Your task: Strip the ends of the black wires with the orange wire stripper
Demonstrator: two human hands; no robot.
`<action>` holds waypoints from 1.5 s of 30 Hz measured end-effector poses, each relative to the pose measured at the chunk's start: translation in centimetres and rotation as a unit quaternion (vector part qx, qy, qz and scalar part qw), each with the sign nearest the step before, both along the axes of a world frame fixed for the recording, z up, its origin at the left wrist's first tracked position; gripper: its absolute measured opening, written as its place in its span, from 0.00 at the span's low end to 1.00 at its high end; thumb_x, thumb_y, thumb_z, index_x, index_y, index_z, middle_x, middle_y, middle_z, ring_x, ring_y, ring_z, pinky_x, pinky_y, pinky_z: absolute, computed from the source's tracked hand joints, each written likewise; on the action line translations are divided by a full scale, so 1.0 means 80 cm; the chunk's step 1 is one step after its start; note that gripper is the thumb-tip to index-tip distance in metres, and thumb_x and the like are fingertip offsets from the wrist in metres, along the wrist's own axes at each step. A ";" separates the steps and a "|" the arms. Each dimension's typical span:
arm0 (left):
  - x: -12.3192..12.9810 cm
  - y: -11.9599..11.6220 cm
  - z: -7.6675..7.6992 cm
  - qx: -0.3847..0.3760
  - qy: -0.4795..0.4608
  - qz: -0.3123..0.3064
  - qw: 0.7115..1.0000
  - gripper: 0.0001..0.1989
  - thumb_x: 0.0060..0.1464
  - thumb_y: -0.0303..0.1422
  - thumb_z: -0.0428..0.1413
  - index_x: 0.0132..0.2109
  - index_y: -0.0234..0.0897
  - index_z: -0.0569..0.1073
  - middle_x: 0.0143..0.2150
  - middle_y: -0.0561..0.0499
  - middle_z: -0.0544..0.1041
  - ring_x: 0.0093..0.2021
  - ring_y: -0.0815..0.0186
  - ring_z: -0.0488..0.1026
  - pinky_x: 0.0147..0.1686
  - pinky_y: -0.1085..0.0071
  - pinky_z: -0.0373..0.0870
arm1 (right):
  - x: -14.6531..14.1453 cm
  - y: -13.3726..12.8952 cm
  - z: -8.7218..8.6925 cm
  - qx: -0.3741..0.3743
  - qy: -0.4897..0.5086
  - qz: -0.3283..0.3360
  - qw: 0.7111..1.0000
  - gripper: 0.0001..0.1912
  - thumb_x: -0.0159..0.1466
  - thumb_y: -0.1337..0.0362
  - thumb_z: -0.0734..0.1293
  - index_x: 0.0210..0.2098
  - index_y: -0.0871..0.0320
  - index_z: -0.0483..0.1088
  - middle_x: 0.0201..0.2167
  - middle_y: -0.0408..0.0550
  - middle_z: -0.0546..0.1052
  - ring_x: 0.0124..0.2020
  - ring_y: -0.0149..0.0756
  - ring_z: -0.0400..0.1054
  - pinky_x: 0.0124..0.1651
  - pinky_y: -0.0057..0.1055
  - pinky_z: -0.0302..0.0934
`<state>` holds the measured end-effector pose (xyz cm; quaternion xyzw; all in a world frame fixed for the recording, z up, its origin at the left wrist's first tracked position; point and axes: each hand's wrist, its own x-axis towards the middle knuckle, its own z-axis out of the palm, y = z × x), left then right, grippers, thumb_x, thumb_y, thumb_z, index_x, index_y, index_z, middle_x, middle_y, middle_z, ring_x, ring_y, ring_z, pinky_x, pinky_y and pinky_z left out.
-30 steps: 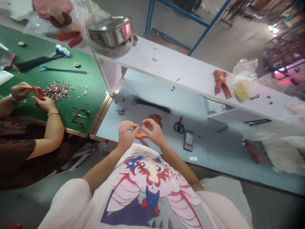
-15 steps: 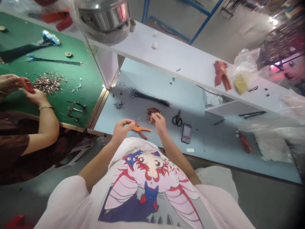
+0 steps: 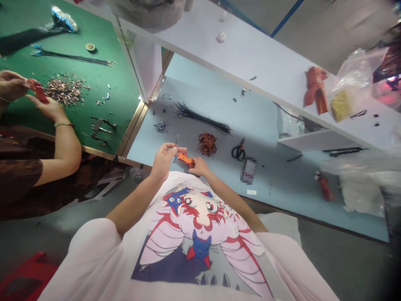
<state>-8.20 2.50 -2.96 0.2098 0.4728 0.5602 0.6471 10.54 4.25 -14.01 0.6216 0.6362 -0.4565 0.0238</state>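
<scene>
The left hand (image 3: 163, 161) is pinched closed on a thin dark wire (image 3: 176, 144), its fingertips together. The right hand (image 3: 199, 166) is curled against the orange-handled pliers (image 3: 186, 159), though whether it grips them is hidden. Just beyond the pliers lies a heap of copper-coloured wire bits (image 3: 207, 144), with black-handled scissors (image 3: 238, 153) to its right and a bundle of black wires (image 3: 200, 120) further out on the pale blue table (image 3: 275, 188).

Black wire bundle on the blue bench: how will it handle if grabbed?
The bundle of thin black wires is probably light for its length. The strands lie fairly straight, so likely springy rather than limp. No tie shows and one end fans out, so they'd likely slip apart if lifted by one end.
</scene>
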 end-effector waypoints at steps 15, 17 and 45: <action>0.023 0.012 -0.003 0.101 0.190 -0.055 0.975 0.07 0.49 0.34 0.59 0.36 0.38 0.75 0.31 0.53 0.73 0.29 0.73 0.68 0.32 0.76 0.66 | 0.020 -0.071 0.157 -0.258 0.620 -0.296 0.680 0.18 0.58 0.61 0.63 0.47 0.59 0.65 0.36 0.48 0.74 0.35 0.37 0.70 0.39 0.39 0.67; 0.025 0.015 -0.004 0.095 0.168 -0.075 0.978 0.07 0.49 0.35 0.58 0.36 0.38 0.74 0.27 0.55 0.70 0.24 0.74 0.64 0.26 0.77 0.63 | 0.015 -0.072 0.160 -0.266 0.618 -0.295 0.678 0.19 0.58 0.62 0.65 0.48 0.59 0.64 0.35 0.48 0.74 0.35 0.37 0.70 0.39 0.41 0.68; 0.006 -0.002 0.042 0.251 0.453 -0.078 0.852 0.06 0.55 0.33 0.53 0.36 0.38 0.74 0.28 0.53 0.67 0.27 0.71 0.62 0.30 0.73 0.60 | 0.012 -0.077 0.177 -0.267 0.630 -0.224 0.694 0.20 0.54 0.64 0.70 0.45 0.60 0.63 0.32 0.45 0.72 0.31 0.34 0.69 0.37 0.39 0.68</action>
